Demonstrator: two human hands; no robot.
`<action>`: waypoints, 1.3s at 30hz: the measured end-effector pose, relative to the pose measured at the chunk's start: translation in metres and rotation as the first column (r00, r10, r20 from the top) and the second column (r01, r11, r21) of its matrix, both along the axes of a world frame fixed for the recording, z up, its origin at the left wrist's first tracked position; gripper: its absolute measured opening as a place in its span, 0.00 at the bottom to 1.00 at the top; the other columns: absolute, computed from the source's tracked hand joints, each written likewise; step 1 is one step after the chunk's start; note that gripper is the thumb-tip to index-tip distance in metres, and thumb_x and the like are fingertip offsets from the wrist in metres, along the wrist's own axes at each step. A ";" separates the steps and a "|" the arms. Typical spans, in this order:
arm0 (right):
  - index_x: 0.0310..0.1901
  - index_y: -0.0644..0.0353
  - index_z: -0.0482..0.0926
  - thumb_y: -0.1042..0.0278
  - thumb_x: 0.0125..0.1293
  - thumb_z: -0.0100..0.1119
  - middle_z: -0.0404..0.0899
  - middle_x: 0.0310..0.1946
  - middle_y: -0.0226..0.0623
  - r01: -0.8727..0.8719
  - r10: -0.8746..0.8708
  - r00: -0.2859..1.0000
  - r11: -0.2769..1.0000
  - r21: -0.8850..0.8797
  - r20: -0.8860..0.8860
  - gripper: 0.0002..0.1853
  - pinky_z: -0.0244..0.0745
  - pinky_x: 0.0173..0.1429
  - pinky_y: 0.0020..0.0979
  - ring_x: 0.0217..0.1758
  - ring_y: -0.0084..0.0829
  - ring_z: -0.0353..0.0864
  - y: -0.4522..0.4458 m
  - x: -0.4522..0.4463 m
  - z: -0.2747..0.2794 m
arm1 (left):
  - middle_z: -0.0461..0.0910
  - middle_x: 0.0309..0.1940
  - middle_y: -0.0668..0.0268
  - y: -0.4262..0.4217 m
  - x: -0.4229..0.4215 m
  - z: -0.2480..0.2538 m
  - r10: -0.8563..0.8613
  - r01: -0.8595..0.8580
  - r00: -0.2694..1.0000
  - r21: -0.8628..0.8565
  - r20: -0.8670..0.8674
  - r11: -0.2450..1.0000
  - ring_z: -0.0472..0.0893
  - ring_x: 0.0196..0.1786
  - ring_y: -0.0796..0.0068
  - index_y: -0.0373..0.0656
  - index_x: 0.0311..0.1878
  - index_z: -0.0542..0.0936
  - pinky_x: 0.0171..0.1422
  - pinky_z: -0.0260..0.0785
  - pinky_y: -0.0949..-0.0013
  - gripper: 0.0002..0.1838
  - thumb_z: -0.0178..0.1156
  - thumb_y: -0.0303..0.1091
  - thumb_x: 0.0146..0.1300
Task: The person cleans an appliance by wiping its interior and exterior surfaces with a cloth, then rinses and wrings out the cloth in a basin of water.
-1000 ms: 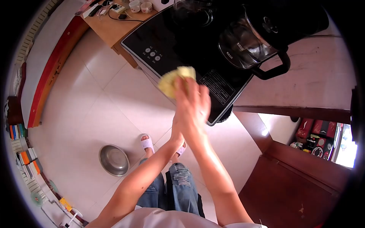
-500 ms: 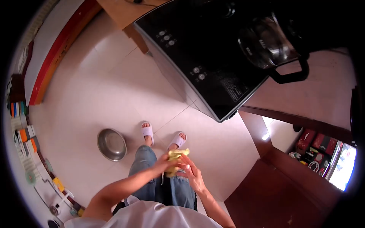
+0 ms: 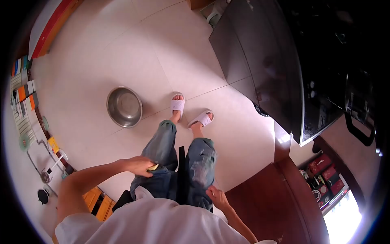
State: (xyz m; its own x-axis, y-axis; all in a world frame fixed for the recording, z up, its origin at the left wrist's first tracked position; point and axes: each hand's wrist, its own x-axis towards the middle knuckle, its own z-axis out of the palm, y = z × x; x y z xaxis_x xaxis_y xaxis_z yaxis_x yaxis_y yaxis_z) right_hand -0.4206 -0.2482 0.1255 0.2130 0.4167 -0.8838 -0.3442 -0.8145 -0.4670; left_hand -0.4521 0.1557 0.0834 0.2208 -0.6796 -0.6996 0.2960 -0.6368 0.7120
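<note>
My left hand point(image 3: 142, 165) is over my left thigh, fingers closed on a yellow cloth point(image 3: 153, 167), of which only a small part shows. By my right knee, my right hand point(image 3: 217, 196) touches the ripped jeans point(image 3: 202, 168) with its fingertips, the fingers curled together; whether something is in them is too small to tell. A steel basin point(image 3: 124, 107) rests on the floor to the left of my feet. Both feet wear pale slippers point(image 3: 177, 103).
A black-topped appliance point(image 3: 321, 110) with a glass pot point(image 3: 359, 101) stands at the upper right. Dark red furniture point(image 3: 264, 203) is at the lower right, beside a bright screen point(image 3: 343, 221). Books point(image 3: 24, 91) line the left edge.
My hands have left the black top, come down to my legs and moved apart; the yellow cloth is now in my left hand alone. The view has tilted down and turned.
</note>
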 end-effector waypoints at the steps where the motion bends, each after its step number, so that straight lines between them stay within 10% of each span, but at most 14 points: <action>1: 0.43 0.55 0.76 0.65 0.59 0.61 0.78 0.42 0.43 -0.058 0.033 0.974 0.993 -0.107 -0.223 0.11 0.69 0.51 0.38 0.47 0.41 0.76 -0.001 -0.003 0.009 | 0.76 0.33 0.58 0.008 0.004 0.012 -0.074 0.087 0.965 0.042 -0.251 0.995 0.77 0.43 0.62 0.39 0.33 0.78 0.44 0.69 0.61 0.20 0.61 0.50 0.54; 4: 0.54 0.53 0.73 0.63 0.62 0.58 0.80 0.37 0.40 -0.041 -0.082 0.878 0.969 -0.245 -0.472 0.18 0.72 0.48 0.31 0.42 0.31 0.79 -0.049 -0.083 0.005 | 0.75 0.27 0.62 0.018 -0.013 0.042 -0.223 -0.012 0.624 -0.295 -0.749 0.955 0.74 0.38 0.74 0.36 0.32 0.77 0.43 0.66 0.66 0.21 0.57 0.49 0.60; 7: 0.55 0.55 0.73 0.60 0.64 0.56 0.79 0.38 0.39 0.038 -0.179 0.876 0.951 -0.306 -0.447 0.19 0.71 0.49 0.31 0.43 0.30 0.78 -0.058 -0.108 -0.013 | 0.74 0.27 0.63 0.003 -0.040 0.068 -0.001 -0.357 0.274 -0.102 -0.962 0.928 0.71 0.37 0.77 0.36 0.30 0.77 0.44 0.65 0.68 0.20 0.55 0.47 0.62; 10: 0.55 0.57 0.72 0.56 0.65 0.54 0.79 0.40 0.38 0.060 -0.129 0.941 0.974 -0.219 -0.314 0.20 0.71 0.49 0.30 0.45 0.28 0.77 -0.072 -0.054 -0.018 | 0.70 0.27 0.71 -0.028 -0.014 0.022 -0.229 -0.216 0.433 -0.347 -0.872 0.913 0.68 0.33 0.79 0.37 0.35 0.75 0.39 0.64 0.71 0.23 0.57 0.53 0.62; 12: 0.56 0.58 0.72 0.54 0.66 0.52 0.79 0.41 0.37 -0.007 -0.005 0.996 0.990 -0.143 -0.087 0.22 0.71 0.49 0.30 0.45 0.27 0.76 -0.085 0.012 -0.021 | 0.73 0.25 0.68 -0.044 0.049 -0.038 -0.469 0.175 0.785 -0.583 -0.404 0.794 0.70 0.29 0.77 0.37 0.36 0.76 0.37 0.66 0.69 0.24 0.59 0.54 0.60; 13: 0.56 0.58 0.72 0.53 0.66 0.52 0.78 0.42 0.37 -0.005 0.014 0.998 0.991 -0.132 0.067 0.22 0.71 0.50 0.29 0.46 0.26 0.76 -0.091 0.048 -0.025 | 0.76 0.24 0.64 -0.037 0.090 -0.056 -0.150 -0.030 0.893 -0.389 -0.424 0.921 0.75 0.28 0.74 0.37 0.37 0.77 0.34 0.69 0.67 0.26 0.61 0.55 0.57; 15: 0.53 0.63 0.72 0.46 0.65 0.52 0.74 0.48 0.35 0.858 -0.863 0.468 0.495 0.134 0.190 0.27 0.70 0.51 0.30 0.50 0.28 0.73 -0.090 0.126 -0.061 | 0.78 0.30 0.63 -0.028 0.178 -0.082 0.342 -0.337 0.936 -0.065 0.081 0.939 0.78 0.32 0.74 0.38 0.38 0.77 0.34 0.69 0.70 0.21 0.61 0.50 0.59; 17: 0.57 0.60 0.66 0.49 0.68 0.46 0.70 0.50 0.34 0.377 -0.416 0.358 0.883 0.278 0.836 0.25 0.64 0.56 0.32 0.48 0.28 0.70 -0.042 0.203 -0.048 | 0.76 0.41 0.64 -0.024 0.250 -0.095 0.798 -0.733 0.600 -0.361 0.056 0.577 0.77 0.36 0.77 0.39 0.50 0.72 0.38 0.71 0.72 0.17 0.55 0.40 0.64; 19: 0.65 0.62 0.52 0.42 0.65 0.50 0.61 0.60 0.40 0.340 -0.643 0.054 0.732 0.591 0.764 0.38 0.49 0.67 0.35 0.64 0.33 0.59 -0.003 0.225 -0.067 | 0.74 0.40 0.70 -0.029 0.290 -0.099 0.935 -0.864 0.219 -0.501 -0.278 0.054 0.73 0.40 0.80 0.40 0.58 0.65 0.46 0.67 0.75 0.19 0.51 0.38 0.68; 23: 0.69 0.64 0.44 0.41 0.66 0.44 0.51 0.67 0.46 0.165 -0.550 -0.197 0.798 0.580 0.812 0.41 0.43 0.70 0.38 0.69 0.38 0.52 0.024 0.248 -0.149 | 0.76 0.49 0.64 -0.048 0.341 -0.112 0.881 -0.391 -0.369 -0.811 -0.295 -0.435 0.78 0.46 0.76 0.36 0.58 0.69 0.51 0.71 0.71 0.22 0.43 0.44 0.71; 25: 0.67 0.67 0.48 0.39 0.67 0.40 0.51 0.66 0.49 0.189 -0.406 -0.242 0.871 0.453 0.881 0.40 0.46 0.70 0.39 0.68 0.42 0.54 0.040 0.258 -0.172 | 0.75 0.50 0.64 -0.035 0.362 -0.116 0.846 -0.205 -0.424 -0.875 -0.325 -0.439 0.76 0.48 0.77 0.37 0.58 0.69 0.51 0.71 0.70 0.23 0.43 0.46 0.71; 30: 0.61 0.71 0.61 0.36 0.67 0.33 0.62 0.59 0.54 0.212 -0.403 -0.341 0.847 0.487 0.849 0.39 0.53 0.65 0.41 0.63 0.48 0.61 0.073 0.265 -0.186 | 0.58 0.63 0.58 -0.019 0.426 -0.076 0.268 -0.001 -0.960 -0.965 0.075 0.264 0.68 0.55 0.68 0.36 0.48 0.77 0.54 0.62 0.70 0.13 0.52 0.34 0.66; 37: 0.63 0.71 0.56 0.36 0.67 0.32 0.58 0.62 0.56 0.183 -0.422 -0.378 0.839 0.513 0.824 0.41 0.49 0.69 0.41 0.66 0.50 0.57 0.080 0.273 -0.179 | 0.73 0.27 0.65 -0.027 0.454 -0.013 0.682 0.001 -0.663 -0.911 -0.308 -0.412 0.71 0.31 0.72 0.35 0.40 0.78 0.38 0.64 0.70 0.16 0.54 0.41 0.67; 39: 0.63 0.71 0.56 0.36 0.67 0.32 0.57 0.63 0.56 0.169 -0.436 -0.342 0.843 0.511 0.833 0.40 0.48 0.69 0.41 0.66 0.50 0.55 0.079 0.275 -0.177 | 0.72 0.23 0.61 -0.067 0.432 -0.018 0.482 0.016 -0.875 -0.999 -0.039 -0.050 0.71 0.27 0.70 0.35 0.35 0.74 0.34 0.63 0.69 0.14 0.53 0.39 0.67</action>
